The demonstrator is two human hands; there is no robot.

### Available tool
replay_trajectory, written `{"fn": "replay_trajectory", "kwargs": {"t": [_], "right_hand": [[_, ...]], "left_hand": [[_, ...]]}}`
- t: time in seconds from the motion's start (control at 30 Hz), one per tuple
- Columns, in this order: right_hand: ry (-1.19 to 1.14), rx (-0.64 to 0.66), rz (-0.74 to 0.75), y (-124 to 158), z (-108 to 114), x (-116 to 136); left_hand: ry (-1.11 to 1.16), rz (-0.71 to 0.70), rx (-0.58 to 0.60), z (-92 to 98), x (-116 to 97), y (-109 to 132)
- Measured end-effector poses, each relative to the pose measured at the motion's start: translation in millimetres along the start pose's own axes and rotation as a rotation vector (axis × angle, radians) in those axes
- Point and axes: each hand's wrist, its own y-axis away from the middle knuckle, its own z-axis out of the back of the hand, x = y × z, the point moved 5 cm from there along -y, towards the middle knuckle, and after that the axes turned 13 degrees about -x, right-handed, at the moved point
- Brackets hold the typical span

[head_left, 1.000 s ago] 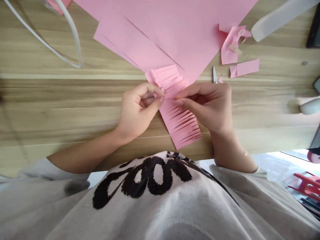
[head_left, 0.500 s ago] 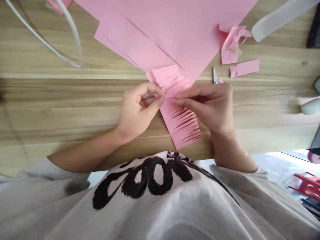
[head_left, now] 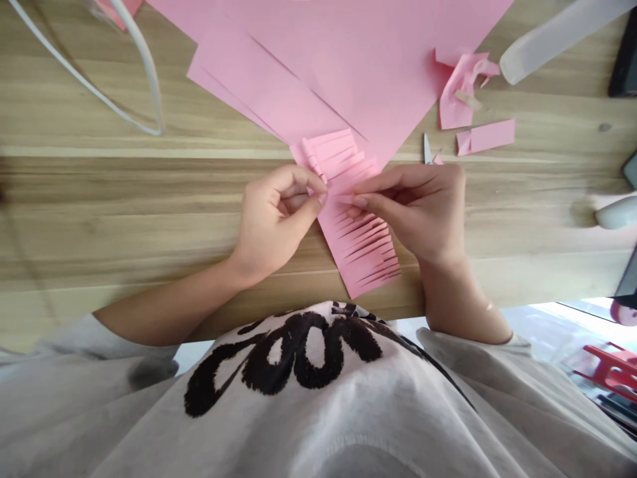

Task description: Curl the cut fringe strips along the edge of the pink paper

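A pink paper strip (head_left: 337, 242) lies slantwise on the wooden table, its right side cut into a fringe of narrow tabs. Several tabs at its upper end are folded over toward the left edge. My left hand (head_left: 279, 219) is at the strip's left edge, thumb and forefinger pinched together on the paper. From the right, my right hand (head_left: 423, 206) pinches one of the fringe tabs near the strip's middle between thumb and forefinger. Its fingers hide part of the fringe. The strip's upper end overlaps large pink paper sheets (head_left: 378, 60).
Crumpled pink scraps (head_left: 455, 99) and a small folded pink piece (head_left: 492, 135) lie at the right. A scissor-like metal tip (head_left: 426, 149) shows beside my right hand. A white cable (head_left: 152, 79) loops at upper left; a translucent white object (head_left: 547, 46) lies upper right.
My right fingers have shifted very slightly to the right with the tab. The left hand and the strip stay practically where they were.
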Motion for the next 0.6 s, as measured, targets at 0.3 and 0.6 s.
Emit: {"fn": "replay_trajectory", "kwargs": {"t": [0.3,0.6], "right_hand": [[0.002,0.076,0.070,1.3,0.0,5.8],[0.012,0.182,0.081,4.4,-2.2,7.5]], "left_hand": [[0.037,0.021,0.004,-0.9,-1.0,-0.1],[-0.019,0.015,0.003,-1.3,-1.0,0.1]]}}
